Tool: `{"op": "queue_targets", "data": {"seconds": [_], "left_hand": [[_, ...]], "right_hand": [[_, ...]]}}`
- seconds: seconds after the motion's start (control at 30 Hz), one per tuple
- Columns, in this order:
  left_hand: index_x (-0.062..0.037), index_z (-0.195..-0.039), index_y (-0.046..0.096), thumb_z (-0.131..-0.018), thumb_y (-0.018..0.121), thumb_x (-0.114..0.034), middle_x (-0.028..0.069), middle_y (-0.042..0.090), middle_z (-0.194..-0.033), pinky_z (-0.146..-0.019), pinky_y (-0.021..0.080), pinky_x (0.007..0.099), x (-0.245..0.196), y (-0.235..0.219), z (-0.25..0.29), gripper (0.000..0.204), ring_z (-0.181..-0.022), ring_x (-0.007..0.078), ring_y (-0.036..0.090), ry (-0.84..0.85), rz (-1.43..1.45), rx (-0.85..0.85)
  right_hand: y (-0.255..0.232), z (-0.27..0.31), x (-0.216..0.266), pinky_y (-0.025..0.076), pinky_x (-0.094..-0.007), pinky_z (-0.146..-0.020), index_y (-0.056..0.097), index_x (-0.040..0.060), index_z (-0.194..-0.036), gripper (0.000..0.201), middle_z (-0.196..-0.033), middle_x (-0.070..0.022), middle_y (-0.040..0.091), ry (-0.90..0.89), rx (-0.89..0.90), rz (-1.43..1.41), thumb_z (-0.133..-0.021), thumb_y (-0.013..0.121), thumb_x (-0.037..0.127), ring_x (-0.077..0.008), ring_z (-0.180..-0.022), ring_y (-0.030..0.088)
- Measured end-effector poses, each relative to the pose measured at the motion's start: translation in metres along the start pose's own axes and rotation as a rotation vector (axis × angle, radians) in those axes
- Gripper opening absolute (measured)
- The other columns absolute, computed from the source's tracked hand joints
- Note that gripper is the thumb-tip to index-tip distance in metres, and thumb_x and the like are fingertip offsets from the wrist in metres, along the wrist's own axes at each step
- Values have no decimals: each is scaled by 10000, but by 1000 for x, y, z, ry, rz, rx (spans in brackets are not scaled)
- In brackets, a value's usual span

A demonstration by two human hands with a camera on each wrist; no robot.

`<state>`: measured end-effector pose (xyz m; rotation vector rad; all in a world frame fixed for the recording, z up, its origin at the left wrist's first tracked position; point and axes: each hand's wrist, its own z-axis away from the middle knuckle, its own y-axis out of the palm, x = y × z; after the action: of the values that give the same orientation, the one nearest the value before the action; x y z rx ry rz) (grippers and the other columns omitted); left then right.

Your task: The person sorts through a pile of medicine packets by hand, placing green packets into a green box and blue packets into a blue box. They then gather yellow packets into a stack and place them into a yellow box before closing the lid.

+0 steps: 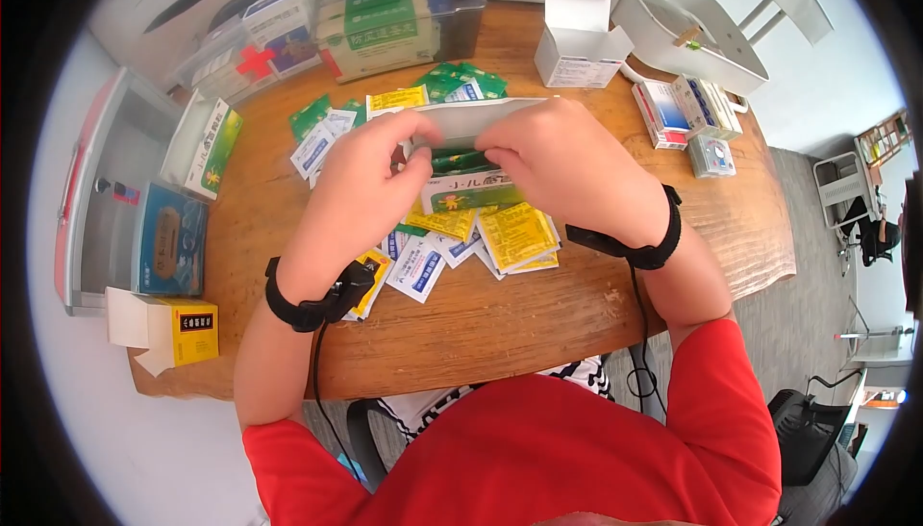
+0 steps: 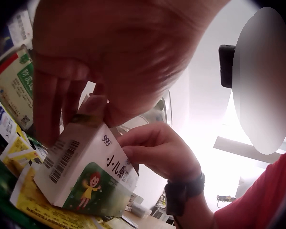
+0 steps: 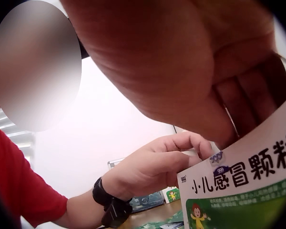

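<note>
A white and green medicine box (image 1: 471, 194) with a cartoon figure on its front stands with its top open, and green sachets (image 1: 456, 162) lie inside. At its left end my left hand (image 1: 358, 175) grips the upper edge, thumb at the corner in the left wrist view. My right hand (image 1: 569, 168) holds the right part of the opening, its fingers curled down over the rim. The right wrist view shows those fingers behind the front wall, where the tips are hidden. Yellow sachets (image 1: 519, 235) and white-blue sachets (image 1: 416, 269) lie loose before the box.
More green sachets (image 1: 461, 81) lie behind the box. An opened white box (image 1: 580, 57) and small medicine packs (image 1: 663, 114) stand at the back right. Clear bins (image 1: 452, 21) line the back. A yellow carton (image 1: 195, 331) and a blue box (image 1: 171, 239) are at the left.
</note>
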<state>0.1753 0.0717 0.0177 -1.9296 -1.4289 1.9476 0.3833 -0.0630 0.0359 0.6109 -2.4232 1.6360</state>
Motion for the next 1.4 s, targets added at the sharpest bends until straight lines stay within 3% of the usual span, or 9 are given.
{"op": "queue_targets", "data": {"seconds": [0.2,0.27,0.47,0.63,0.93,1.03,1.13,1.33,1.4], "left_hand": [[8,-1146,720,-977,664,-24,112,710,-1104,-795,591,327,0,-2,1,181,-969,208,704,-22,-84,46],[6,-1124,728,-973,675,-30,107,701,-1085,-793,592,327,-1,-1,0,164,-962,202,702,7,-67,19],[-6,-993,756,-944,725,-61,87,677,-997,-738,561,322,-11,-9,0,80,-885,198,690,3,-132,58],[-15,-947,762,-916,738,-74,87,668,-932,-694,523,328,-11,-10,1,72,-811,221,670,16,-197,55],[8,-928,750,-872,835,-181,114,685,-926,-702,517,358,-14,-15,-1,214,-759,223,646,-24,-244,122],[-11,-1004,739,-822,897,-226,111,697,-951,-719,513,359,-14,-16,2,323,-780,217,643,-20,-237,188],[-30,-1108,691,-788,926,-231,99,692,-970,-739,514,350,-3,-8,2,445,-806,205,638,154,-192,135],[-52,-1170,617,-825,897,-85,41,679,-1065,-810,554,304,-1,-11,-2,446,-941,146,671,-36,-47,170],[-36,-1171,626,-847,883,-50,63,703,-1130,-810,583,301,11,-21,-2,414,-969,149,699,-20,120,2]], "right_hand": [[4,1,-2,604,-509,-762,815,30,-924,156,-844,-200,759,-21,24,2,-881,668,55,-409,-815,741],[7,0,0,605,-506,-767,825,36,-945,169,-864,-190,768,-62,-92,-53,-882,671,67,-410,-825,744],[-1,3,6,578,-480,-756,794,17,-958,120,-892,-170,756,4,110,74,-880,706,44,-392,-857,725],[2,1,4,586,-493,-735,802,42,-899,95,-857,-171,760,-34,14,59,-867,727,90,-397,-808,731],[4,0,9,572,-492,-688,786,55,-848,94,-789,-163,743,111,-14,53,-870,776,146,-399,-757,721],[-7,-2,5,576,-486,-676,783,42,-841,129,-765,-178,739,95,-99,-24,-884,773,163,-403,-721,724],[-29,-4,1,566,-447,-649,783,20,-868,161,-746,-174,736,147,-229,-117,-904,779,177,-374,-681,720],[-60,1,-10,556,-389,-624,790,-15,-915,238,-721,-161,730,228,-355,-111,-931,794,223,-311,-641,715],[-69,3,-9,563,-388,-637,795,-11,-919,241,-730,-163,736,272,-343,-121,-933,787,229,-311,-653,721]]}}
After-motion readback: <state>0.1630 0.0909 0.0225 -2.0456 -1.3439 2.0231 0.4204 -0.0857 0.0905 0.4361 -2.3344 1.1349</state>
